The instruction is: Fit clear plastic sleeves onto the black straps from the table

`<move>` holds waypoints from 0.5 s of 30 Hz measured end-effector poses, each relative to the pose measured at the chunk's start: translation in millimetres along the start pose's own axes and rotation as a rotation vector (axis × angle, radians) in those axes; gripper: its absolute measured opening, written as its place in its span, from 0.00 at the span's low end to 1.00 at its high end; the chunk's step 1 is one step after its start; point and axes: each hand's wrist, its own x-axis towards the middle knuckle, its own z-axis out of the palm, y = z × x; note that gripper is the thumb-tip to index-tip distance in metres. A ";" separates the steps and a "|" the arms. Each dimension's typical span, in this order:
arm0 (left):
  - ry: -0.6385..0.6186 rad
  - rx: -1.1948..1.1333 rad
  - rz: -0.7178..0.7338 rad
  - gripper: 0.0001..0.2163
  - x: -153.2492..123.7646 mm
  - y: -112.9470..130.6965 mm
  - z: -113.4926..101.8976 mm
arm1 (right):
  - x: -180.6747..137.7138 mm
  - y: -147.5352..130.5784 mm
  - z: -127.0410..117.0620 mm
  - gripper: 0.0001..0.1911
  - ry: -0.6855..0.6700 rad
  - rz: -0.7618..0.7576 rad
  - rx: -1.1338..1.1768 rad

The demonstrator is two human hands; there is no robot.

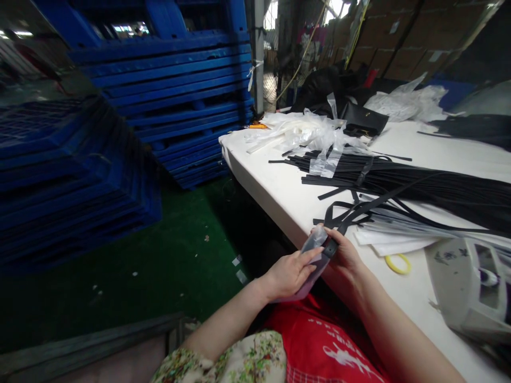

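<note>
Near the table's front edge, my left hand is closed on a clear plastic bag, its fingers lying across the film. My right hand grips a black strap from the other side, close by the bag's opening. The end of the strap sits between the two hands, against the bag; whether it is inside cannot be told. From there the strap loops back over the table towards a bundle of black straps. Part of the right fingers is hidden behind the bag.
On the white table lie crumpled plastic bags, a stack of flat bags, a yellow ring and a pale plastic device. Blue pallets stand stacked at the left, on a green floor.
</note>
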 end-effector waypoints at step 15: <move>-0.213 -0.689 -0.302 0.23 10.9 -23.9 5.2 | 3.2 13.4 -13.9 0.10 -0.182 -0.211 -0.311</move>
